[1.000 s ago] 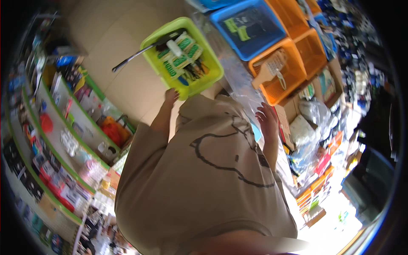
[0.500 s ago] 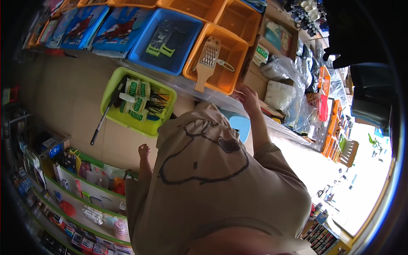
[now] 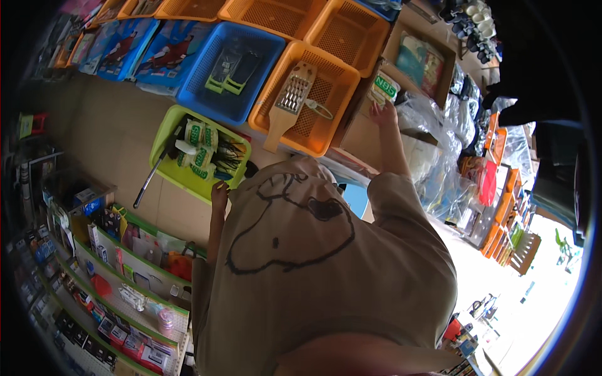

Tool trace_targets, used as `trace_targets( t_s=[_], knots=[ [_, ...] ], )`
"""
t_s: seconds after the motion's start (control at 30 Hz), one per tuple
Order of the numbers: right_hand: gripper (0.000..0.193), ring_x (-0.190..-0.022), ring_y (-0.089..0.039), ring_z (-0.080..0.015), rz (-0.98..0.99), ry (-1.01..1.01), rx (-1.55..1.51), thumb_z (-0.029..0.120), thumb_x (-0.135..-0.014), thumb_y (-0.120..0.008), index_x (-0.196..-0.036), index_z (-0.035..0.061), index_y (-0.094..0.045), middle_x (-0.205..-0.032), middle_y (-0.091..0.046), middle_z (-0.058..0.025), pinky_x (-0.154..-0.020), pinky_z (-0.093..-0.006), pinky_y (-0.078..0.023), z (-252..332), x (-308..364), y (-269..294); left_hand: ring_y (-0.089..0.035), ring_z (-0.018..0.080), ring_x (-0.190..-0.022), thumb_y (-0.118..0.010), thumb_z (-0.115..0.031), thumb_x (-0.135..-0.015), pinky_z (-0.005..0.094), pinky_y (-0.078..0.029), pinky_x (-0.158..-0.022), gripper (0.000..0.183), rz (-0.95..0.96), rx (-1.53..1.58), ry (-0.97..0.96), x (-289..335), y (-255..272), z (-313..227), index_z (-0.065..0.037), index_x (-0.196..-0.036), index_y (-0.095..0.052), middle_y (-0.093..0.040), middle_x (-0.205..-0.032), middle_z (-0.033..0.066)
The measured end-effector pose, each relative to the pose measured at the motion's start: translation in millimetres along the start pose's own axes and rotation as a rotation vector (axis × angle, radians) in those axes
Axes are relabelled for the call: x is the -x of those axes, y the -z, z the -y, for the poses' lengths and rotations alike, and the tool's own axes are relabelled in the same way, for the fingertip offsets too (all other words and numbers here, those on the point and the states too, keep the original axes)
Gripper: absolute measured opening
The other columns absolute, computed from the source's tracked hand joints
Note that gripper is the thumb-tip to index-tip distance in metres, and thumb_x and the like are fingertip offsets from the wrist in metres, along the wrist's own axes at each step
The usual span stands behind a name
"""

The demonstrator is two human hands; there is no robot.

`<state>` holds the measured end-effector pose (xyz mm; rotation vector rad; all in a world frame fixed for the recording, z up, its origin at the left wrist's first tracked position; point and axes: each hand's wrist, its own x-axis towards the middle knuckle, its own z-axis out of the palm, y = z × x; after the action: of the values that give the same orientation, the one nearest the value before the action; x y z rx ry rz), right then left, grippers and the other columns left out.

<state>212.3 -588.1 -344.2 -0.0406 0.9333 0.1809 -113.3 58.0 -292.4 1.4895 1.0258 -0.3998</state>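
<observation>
My right hand (image 3: 384, 114) reaches out to the right, its fingers closed on the lower edge of a white and green plastic packet (image 3: 385, 86) at the cardboard box. Lower and to the left, my left hand (image 3: 219, 193) is curled beside the near right rim of a lime-green basket (image 3: 182, 183); nothing shows in its fingers. Inside that basket lie several similar white and green packets (image 3: 199, 153), thin black items (image 3: 231, 156) and a brush-like tool with a long dark handle (image 3: 147, 177).
An orange basket (image 3: 262, 116) holds a wooden-handled grater (image 3: 290, 103). Beside it, a blue basket (image 3: 188, 94) contains green-handled items (image 3: 229, 78). Shelves of packaged goods (image 3: 119, 276) stand at lower left. Clear plastic bags (image 3: 439, 147) are piled on the right.
My right hand has moved from near the orange basket's corner up and right onto the packet. My left hand has risen closer to the green basket's rim. The view has shifted slightly.
</observation>
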Motion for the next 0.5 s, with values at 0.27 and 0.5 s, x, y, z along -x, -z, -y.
trace_targets(
  t_s=[0.27,0.5],
  knots=[
    [0.054,-0.116,-0.052,-0.0257,-0.363,0.317,0.360,0.038,-0.086,-0.070,-0.131,0.0184,-0.047,-0.134,-0.045,-0.0100,-0.085,-0.0388,-0.046,-19,4,-64,-0.056,0.0242,-0.114,-0.052,-0.036,-0.097,0.0374,-0.043,-0.096,0.054,-0.093,0.401,0.205,72,-31,-26,-0.005,-0.141,-0.042,-0.056,-0.132,0.0132],
    [0.059,-0.077,-0.044,-0.0162,-0.249,0.318,0.362,0.055,-0.076,-0.074,-0.110,0.0136,-0.050,-0.087,-0.043,0.0026,-0.066,-0.0331,-0.046,42,-34,-53,-0.060,0.0239,-0.109,-0.058,-0.035,-0.095,0.0364,-0.049,-0.092,0.051,-0.085,0.483,0.093,68,-48,-48,-0.003,-0.133,-0.048,-0.060,-0.122,0.0140]
  ],
)
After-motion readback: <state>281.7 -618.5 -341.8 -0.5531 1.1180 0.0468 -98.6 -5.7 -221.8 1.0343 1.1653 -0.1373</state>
